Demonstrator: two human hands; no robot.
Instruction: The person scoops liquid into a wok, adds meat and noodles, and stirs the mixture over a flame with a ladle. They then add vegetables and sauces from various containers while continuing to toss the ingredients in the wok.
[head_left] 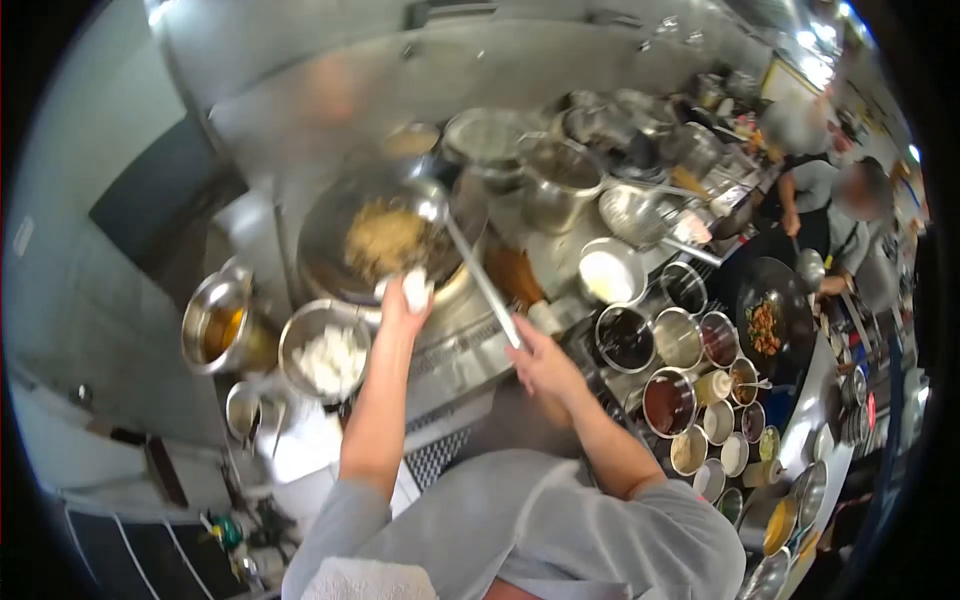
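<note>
My left hand [405, 312] is closed on a bunched white cloth [416, 288] at the near rim of a wok [325, 225]. Light-brown food [385, 238], too blurred to name, lies in the wok. My right hand [547, 366] grips the end of a long-handled ladle [482, 278]. The ladle's bowl is over the right side of the wok. Left of my left forearm stands a metal bowl [287, 345] holding white chunks [328, 360].
A pot with amber liquid [222, 328] stands at left. Right of me are a bowl of white contents [607, 274], a strainer [632, 212] and several seasoning containers [670, 400]. Pots [560, 180] line the back. Farther right, a co-worker [850, 215] stands by another wok [745, 290].
</note>
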